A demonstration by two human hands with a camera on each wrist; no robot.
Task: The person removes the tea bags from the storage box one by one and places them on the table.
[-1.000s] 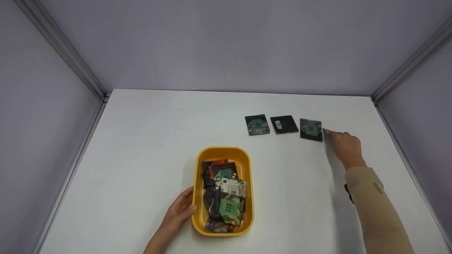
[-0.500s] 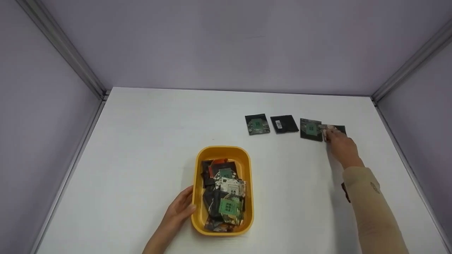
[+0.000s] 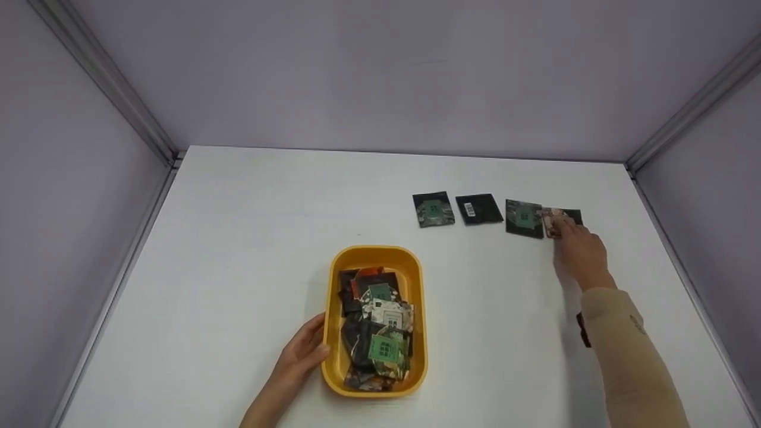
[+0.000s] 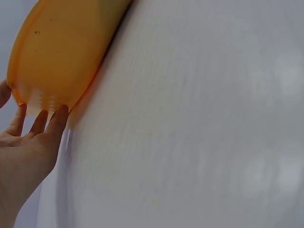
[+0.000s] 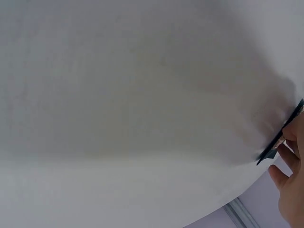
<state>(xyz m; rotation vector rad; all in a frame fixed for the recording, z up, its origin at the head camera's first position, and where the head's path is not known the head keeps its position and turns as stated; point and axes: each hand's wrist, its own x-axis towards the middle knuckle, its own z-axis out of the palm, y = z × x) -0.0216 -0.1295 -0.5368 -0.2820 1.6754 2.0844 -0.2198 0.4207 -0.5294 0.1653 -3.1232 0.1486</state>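
Note:
My left hand (image 3: 300, 352) holds the left side of a yellow plastic bin (image 3: 420, 297), thumb at the rim. In the left wrist view its fingertips touch the bin's outer wall (image 4: 59, 52). Inside lie several small flat packets, one with a green label (image 3: 385, 349). At the right, my right hand (image 3: 581, 252) rests its fingertips on a dark, floral-printed packet (image 3: 550, 219) lying on the table, partly covered by the fingers. The right wrist view shows that packet (image 5: 298, 110) edge-on under the fingers.
Left of that packet lie three others in a row: a green-labelled one (image 3: 524, 218), a black one with a barcode (image 3: 479, 209) and another green-labelled one (image 3: 434, 209). The white table (image 3: 238, 238) has grey walls behind and at both sides.
The right hand has turned its packet from on edge to lying flat at the row's right end, then shifted slightly right across it. Left hand and bin stay put.

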